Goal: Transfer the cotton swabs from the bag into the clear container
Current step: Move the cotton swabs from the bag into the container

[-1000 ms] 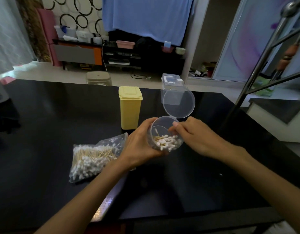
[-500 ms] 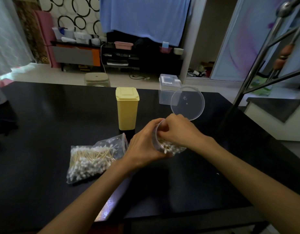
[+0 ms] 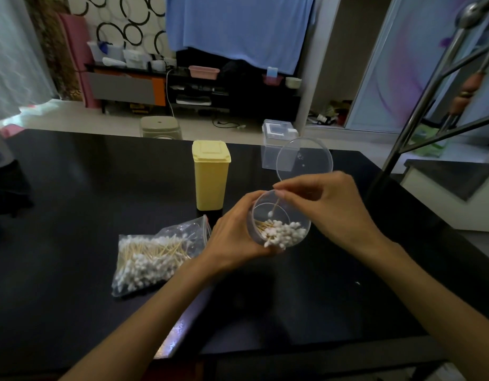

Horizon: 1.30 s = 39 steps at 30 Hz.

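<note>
While tilted with its open mouth toward the camera, clear container [image 3: 279,220] wrapped in left hand [image 3: 235,235] above the desk [image 3: 73,188], swabs heaped inside, right hand [image 3: 328,207] pinching one cotton swab [image 3: 274,208] at the rim, stick slanting down-left, bag [image 3: 155,254] flat just left, yellow box [image 3: 210,174] behind, bare desk nearer.

Bare black table [image 3: 73,188] spreads across the left and lower frame, open for passage. At centre a yellow bin [image 3: 210,176] stands just behind the bag [image 3: 158,254]; a clear box [image 3: 273,145] and metal rails [image 3: 430,100] crowd the upper right.
</note>
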{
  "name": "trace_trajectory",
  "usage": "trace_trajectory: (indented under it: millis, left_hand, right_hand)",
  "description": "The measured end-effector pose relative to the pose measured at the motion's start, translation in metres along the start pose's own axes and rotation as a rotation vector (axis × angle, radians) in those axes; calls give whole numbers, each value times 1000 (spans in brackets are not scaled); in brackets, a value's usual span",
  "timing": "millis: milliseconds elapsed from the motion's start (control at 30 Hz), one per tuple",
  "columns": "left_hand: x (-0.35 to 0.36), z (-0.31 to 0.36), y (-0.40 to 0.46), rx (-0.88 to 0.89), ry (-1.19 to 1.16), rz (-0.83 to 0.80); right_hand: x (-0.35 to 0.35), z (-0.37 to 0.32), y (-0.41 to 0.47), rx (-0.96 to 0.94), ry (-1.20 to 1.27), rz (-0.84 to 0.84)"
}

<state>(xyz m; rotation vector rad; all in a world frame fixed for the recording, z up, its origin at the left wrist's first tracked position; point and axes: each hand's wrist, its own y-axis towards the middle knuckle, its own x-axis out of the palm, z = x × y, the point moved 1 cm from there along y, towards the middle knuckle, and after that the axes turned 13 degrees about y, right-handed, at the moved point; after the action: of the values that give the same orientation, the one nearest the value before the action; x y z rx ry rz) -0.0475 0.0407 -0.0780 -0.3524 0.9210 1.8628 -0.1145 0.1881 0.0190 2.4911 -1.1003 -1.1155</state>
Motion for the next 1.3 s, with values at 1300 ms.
trace_trajectory:
  millis: [1300]
  left_hand:
    - [19,-9,12,-99,-22,67]
  right_hand:
    - [50,60,-32,-58,-575,-122]
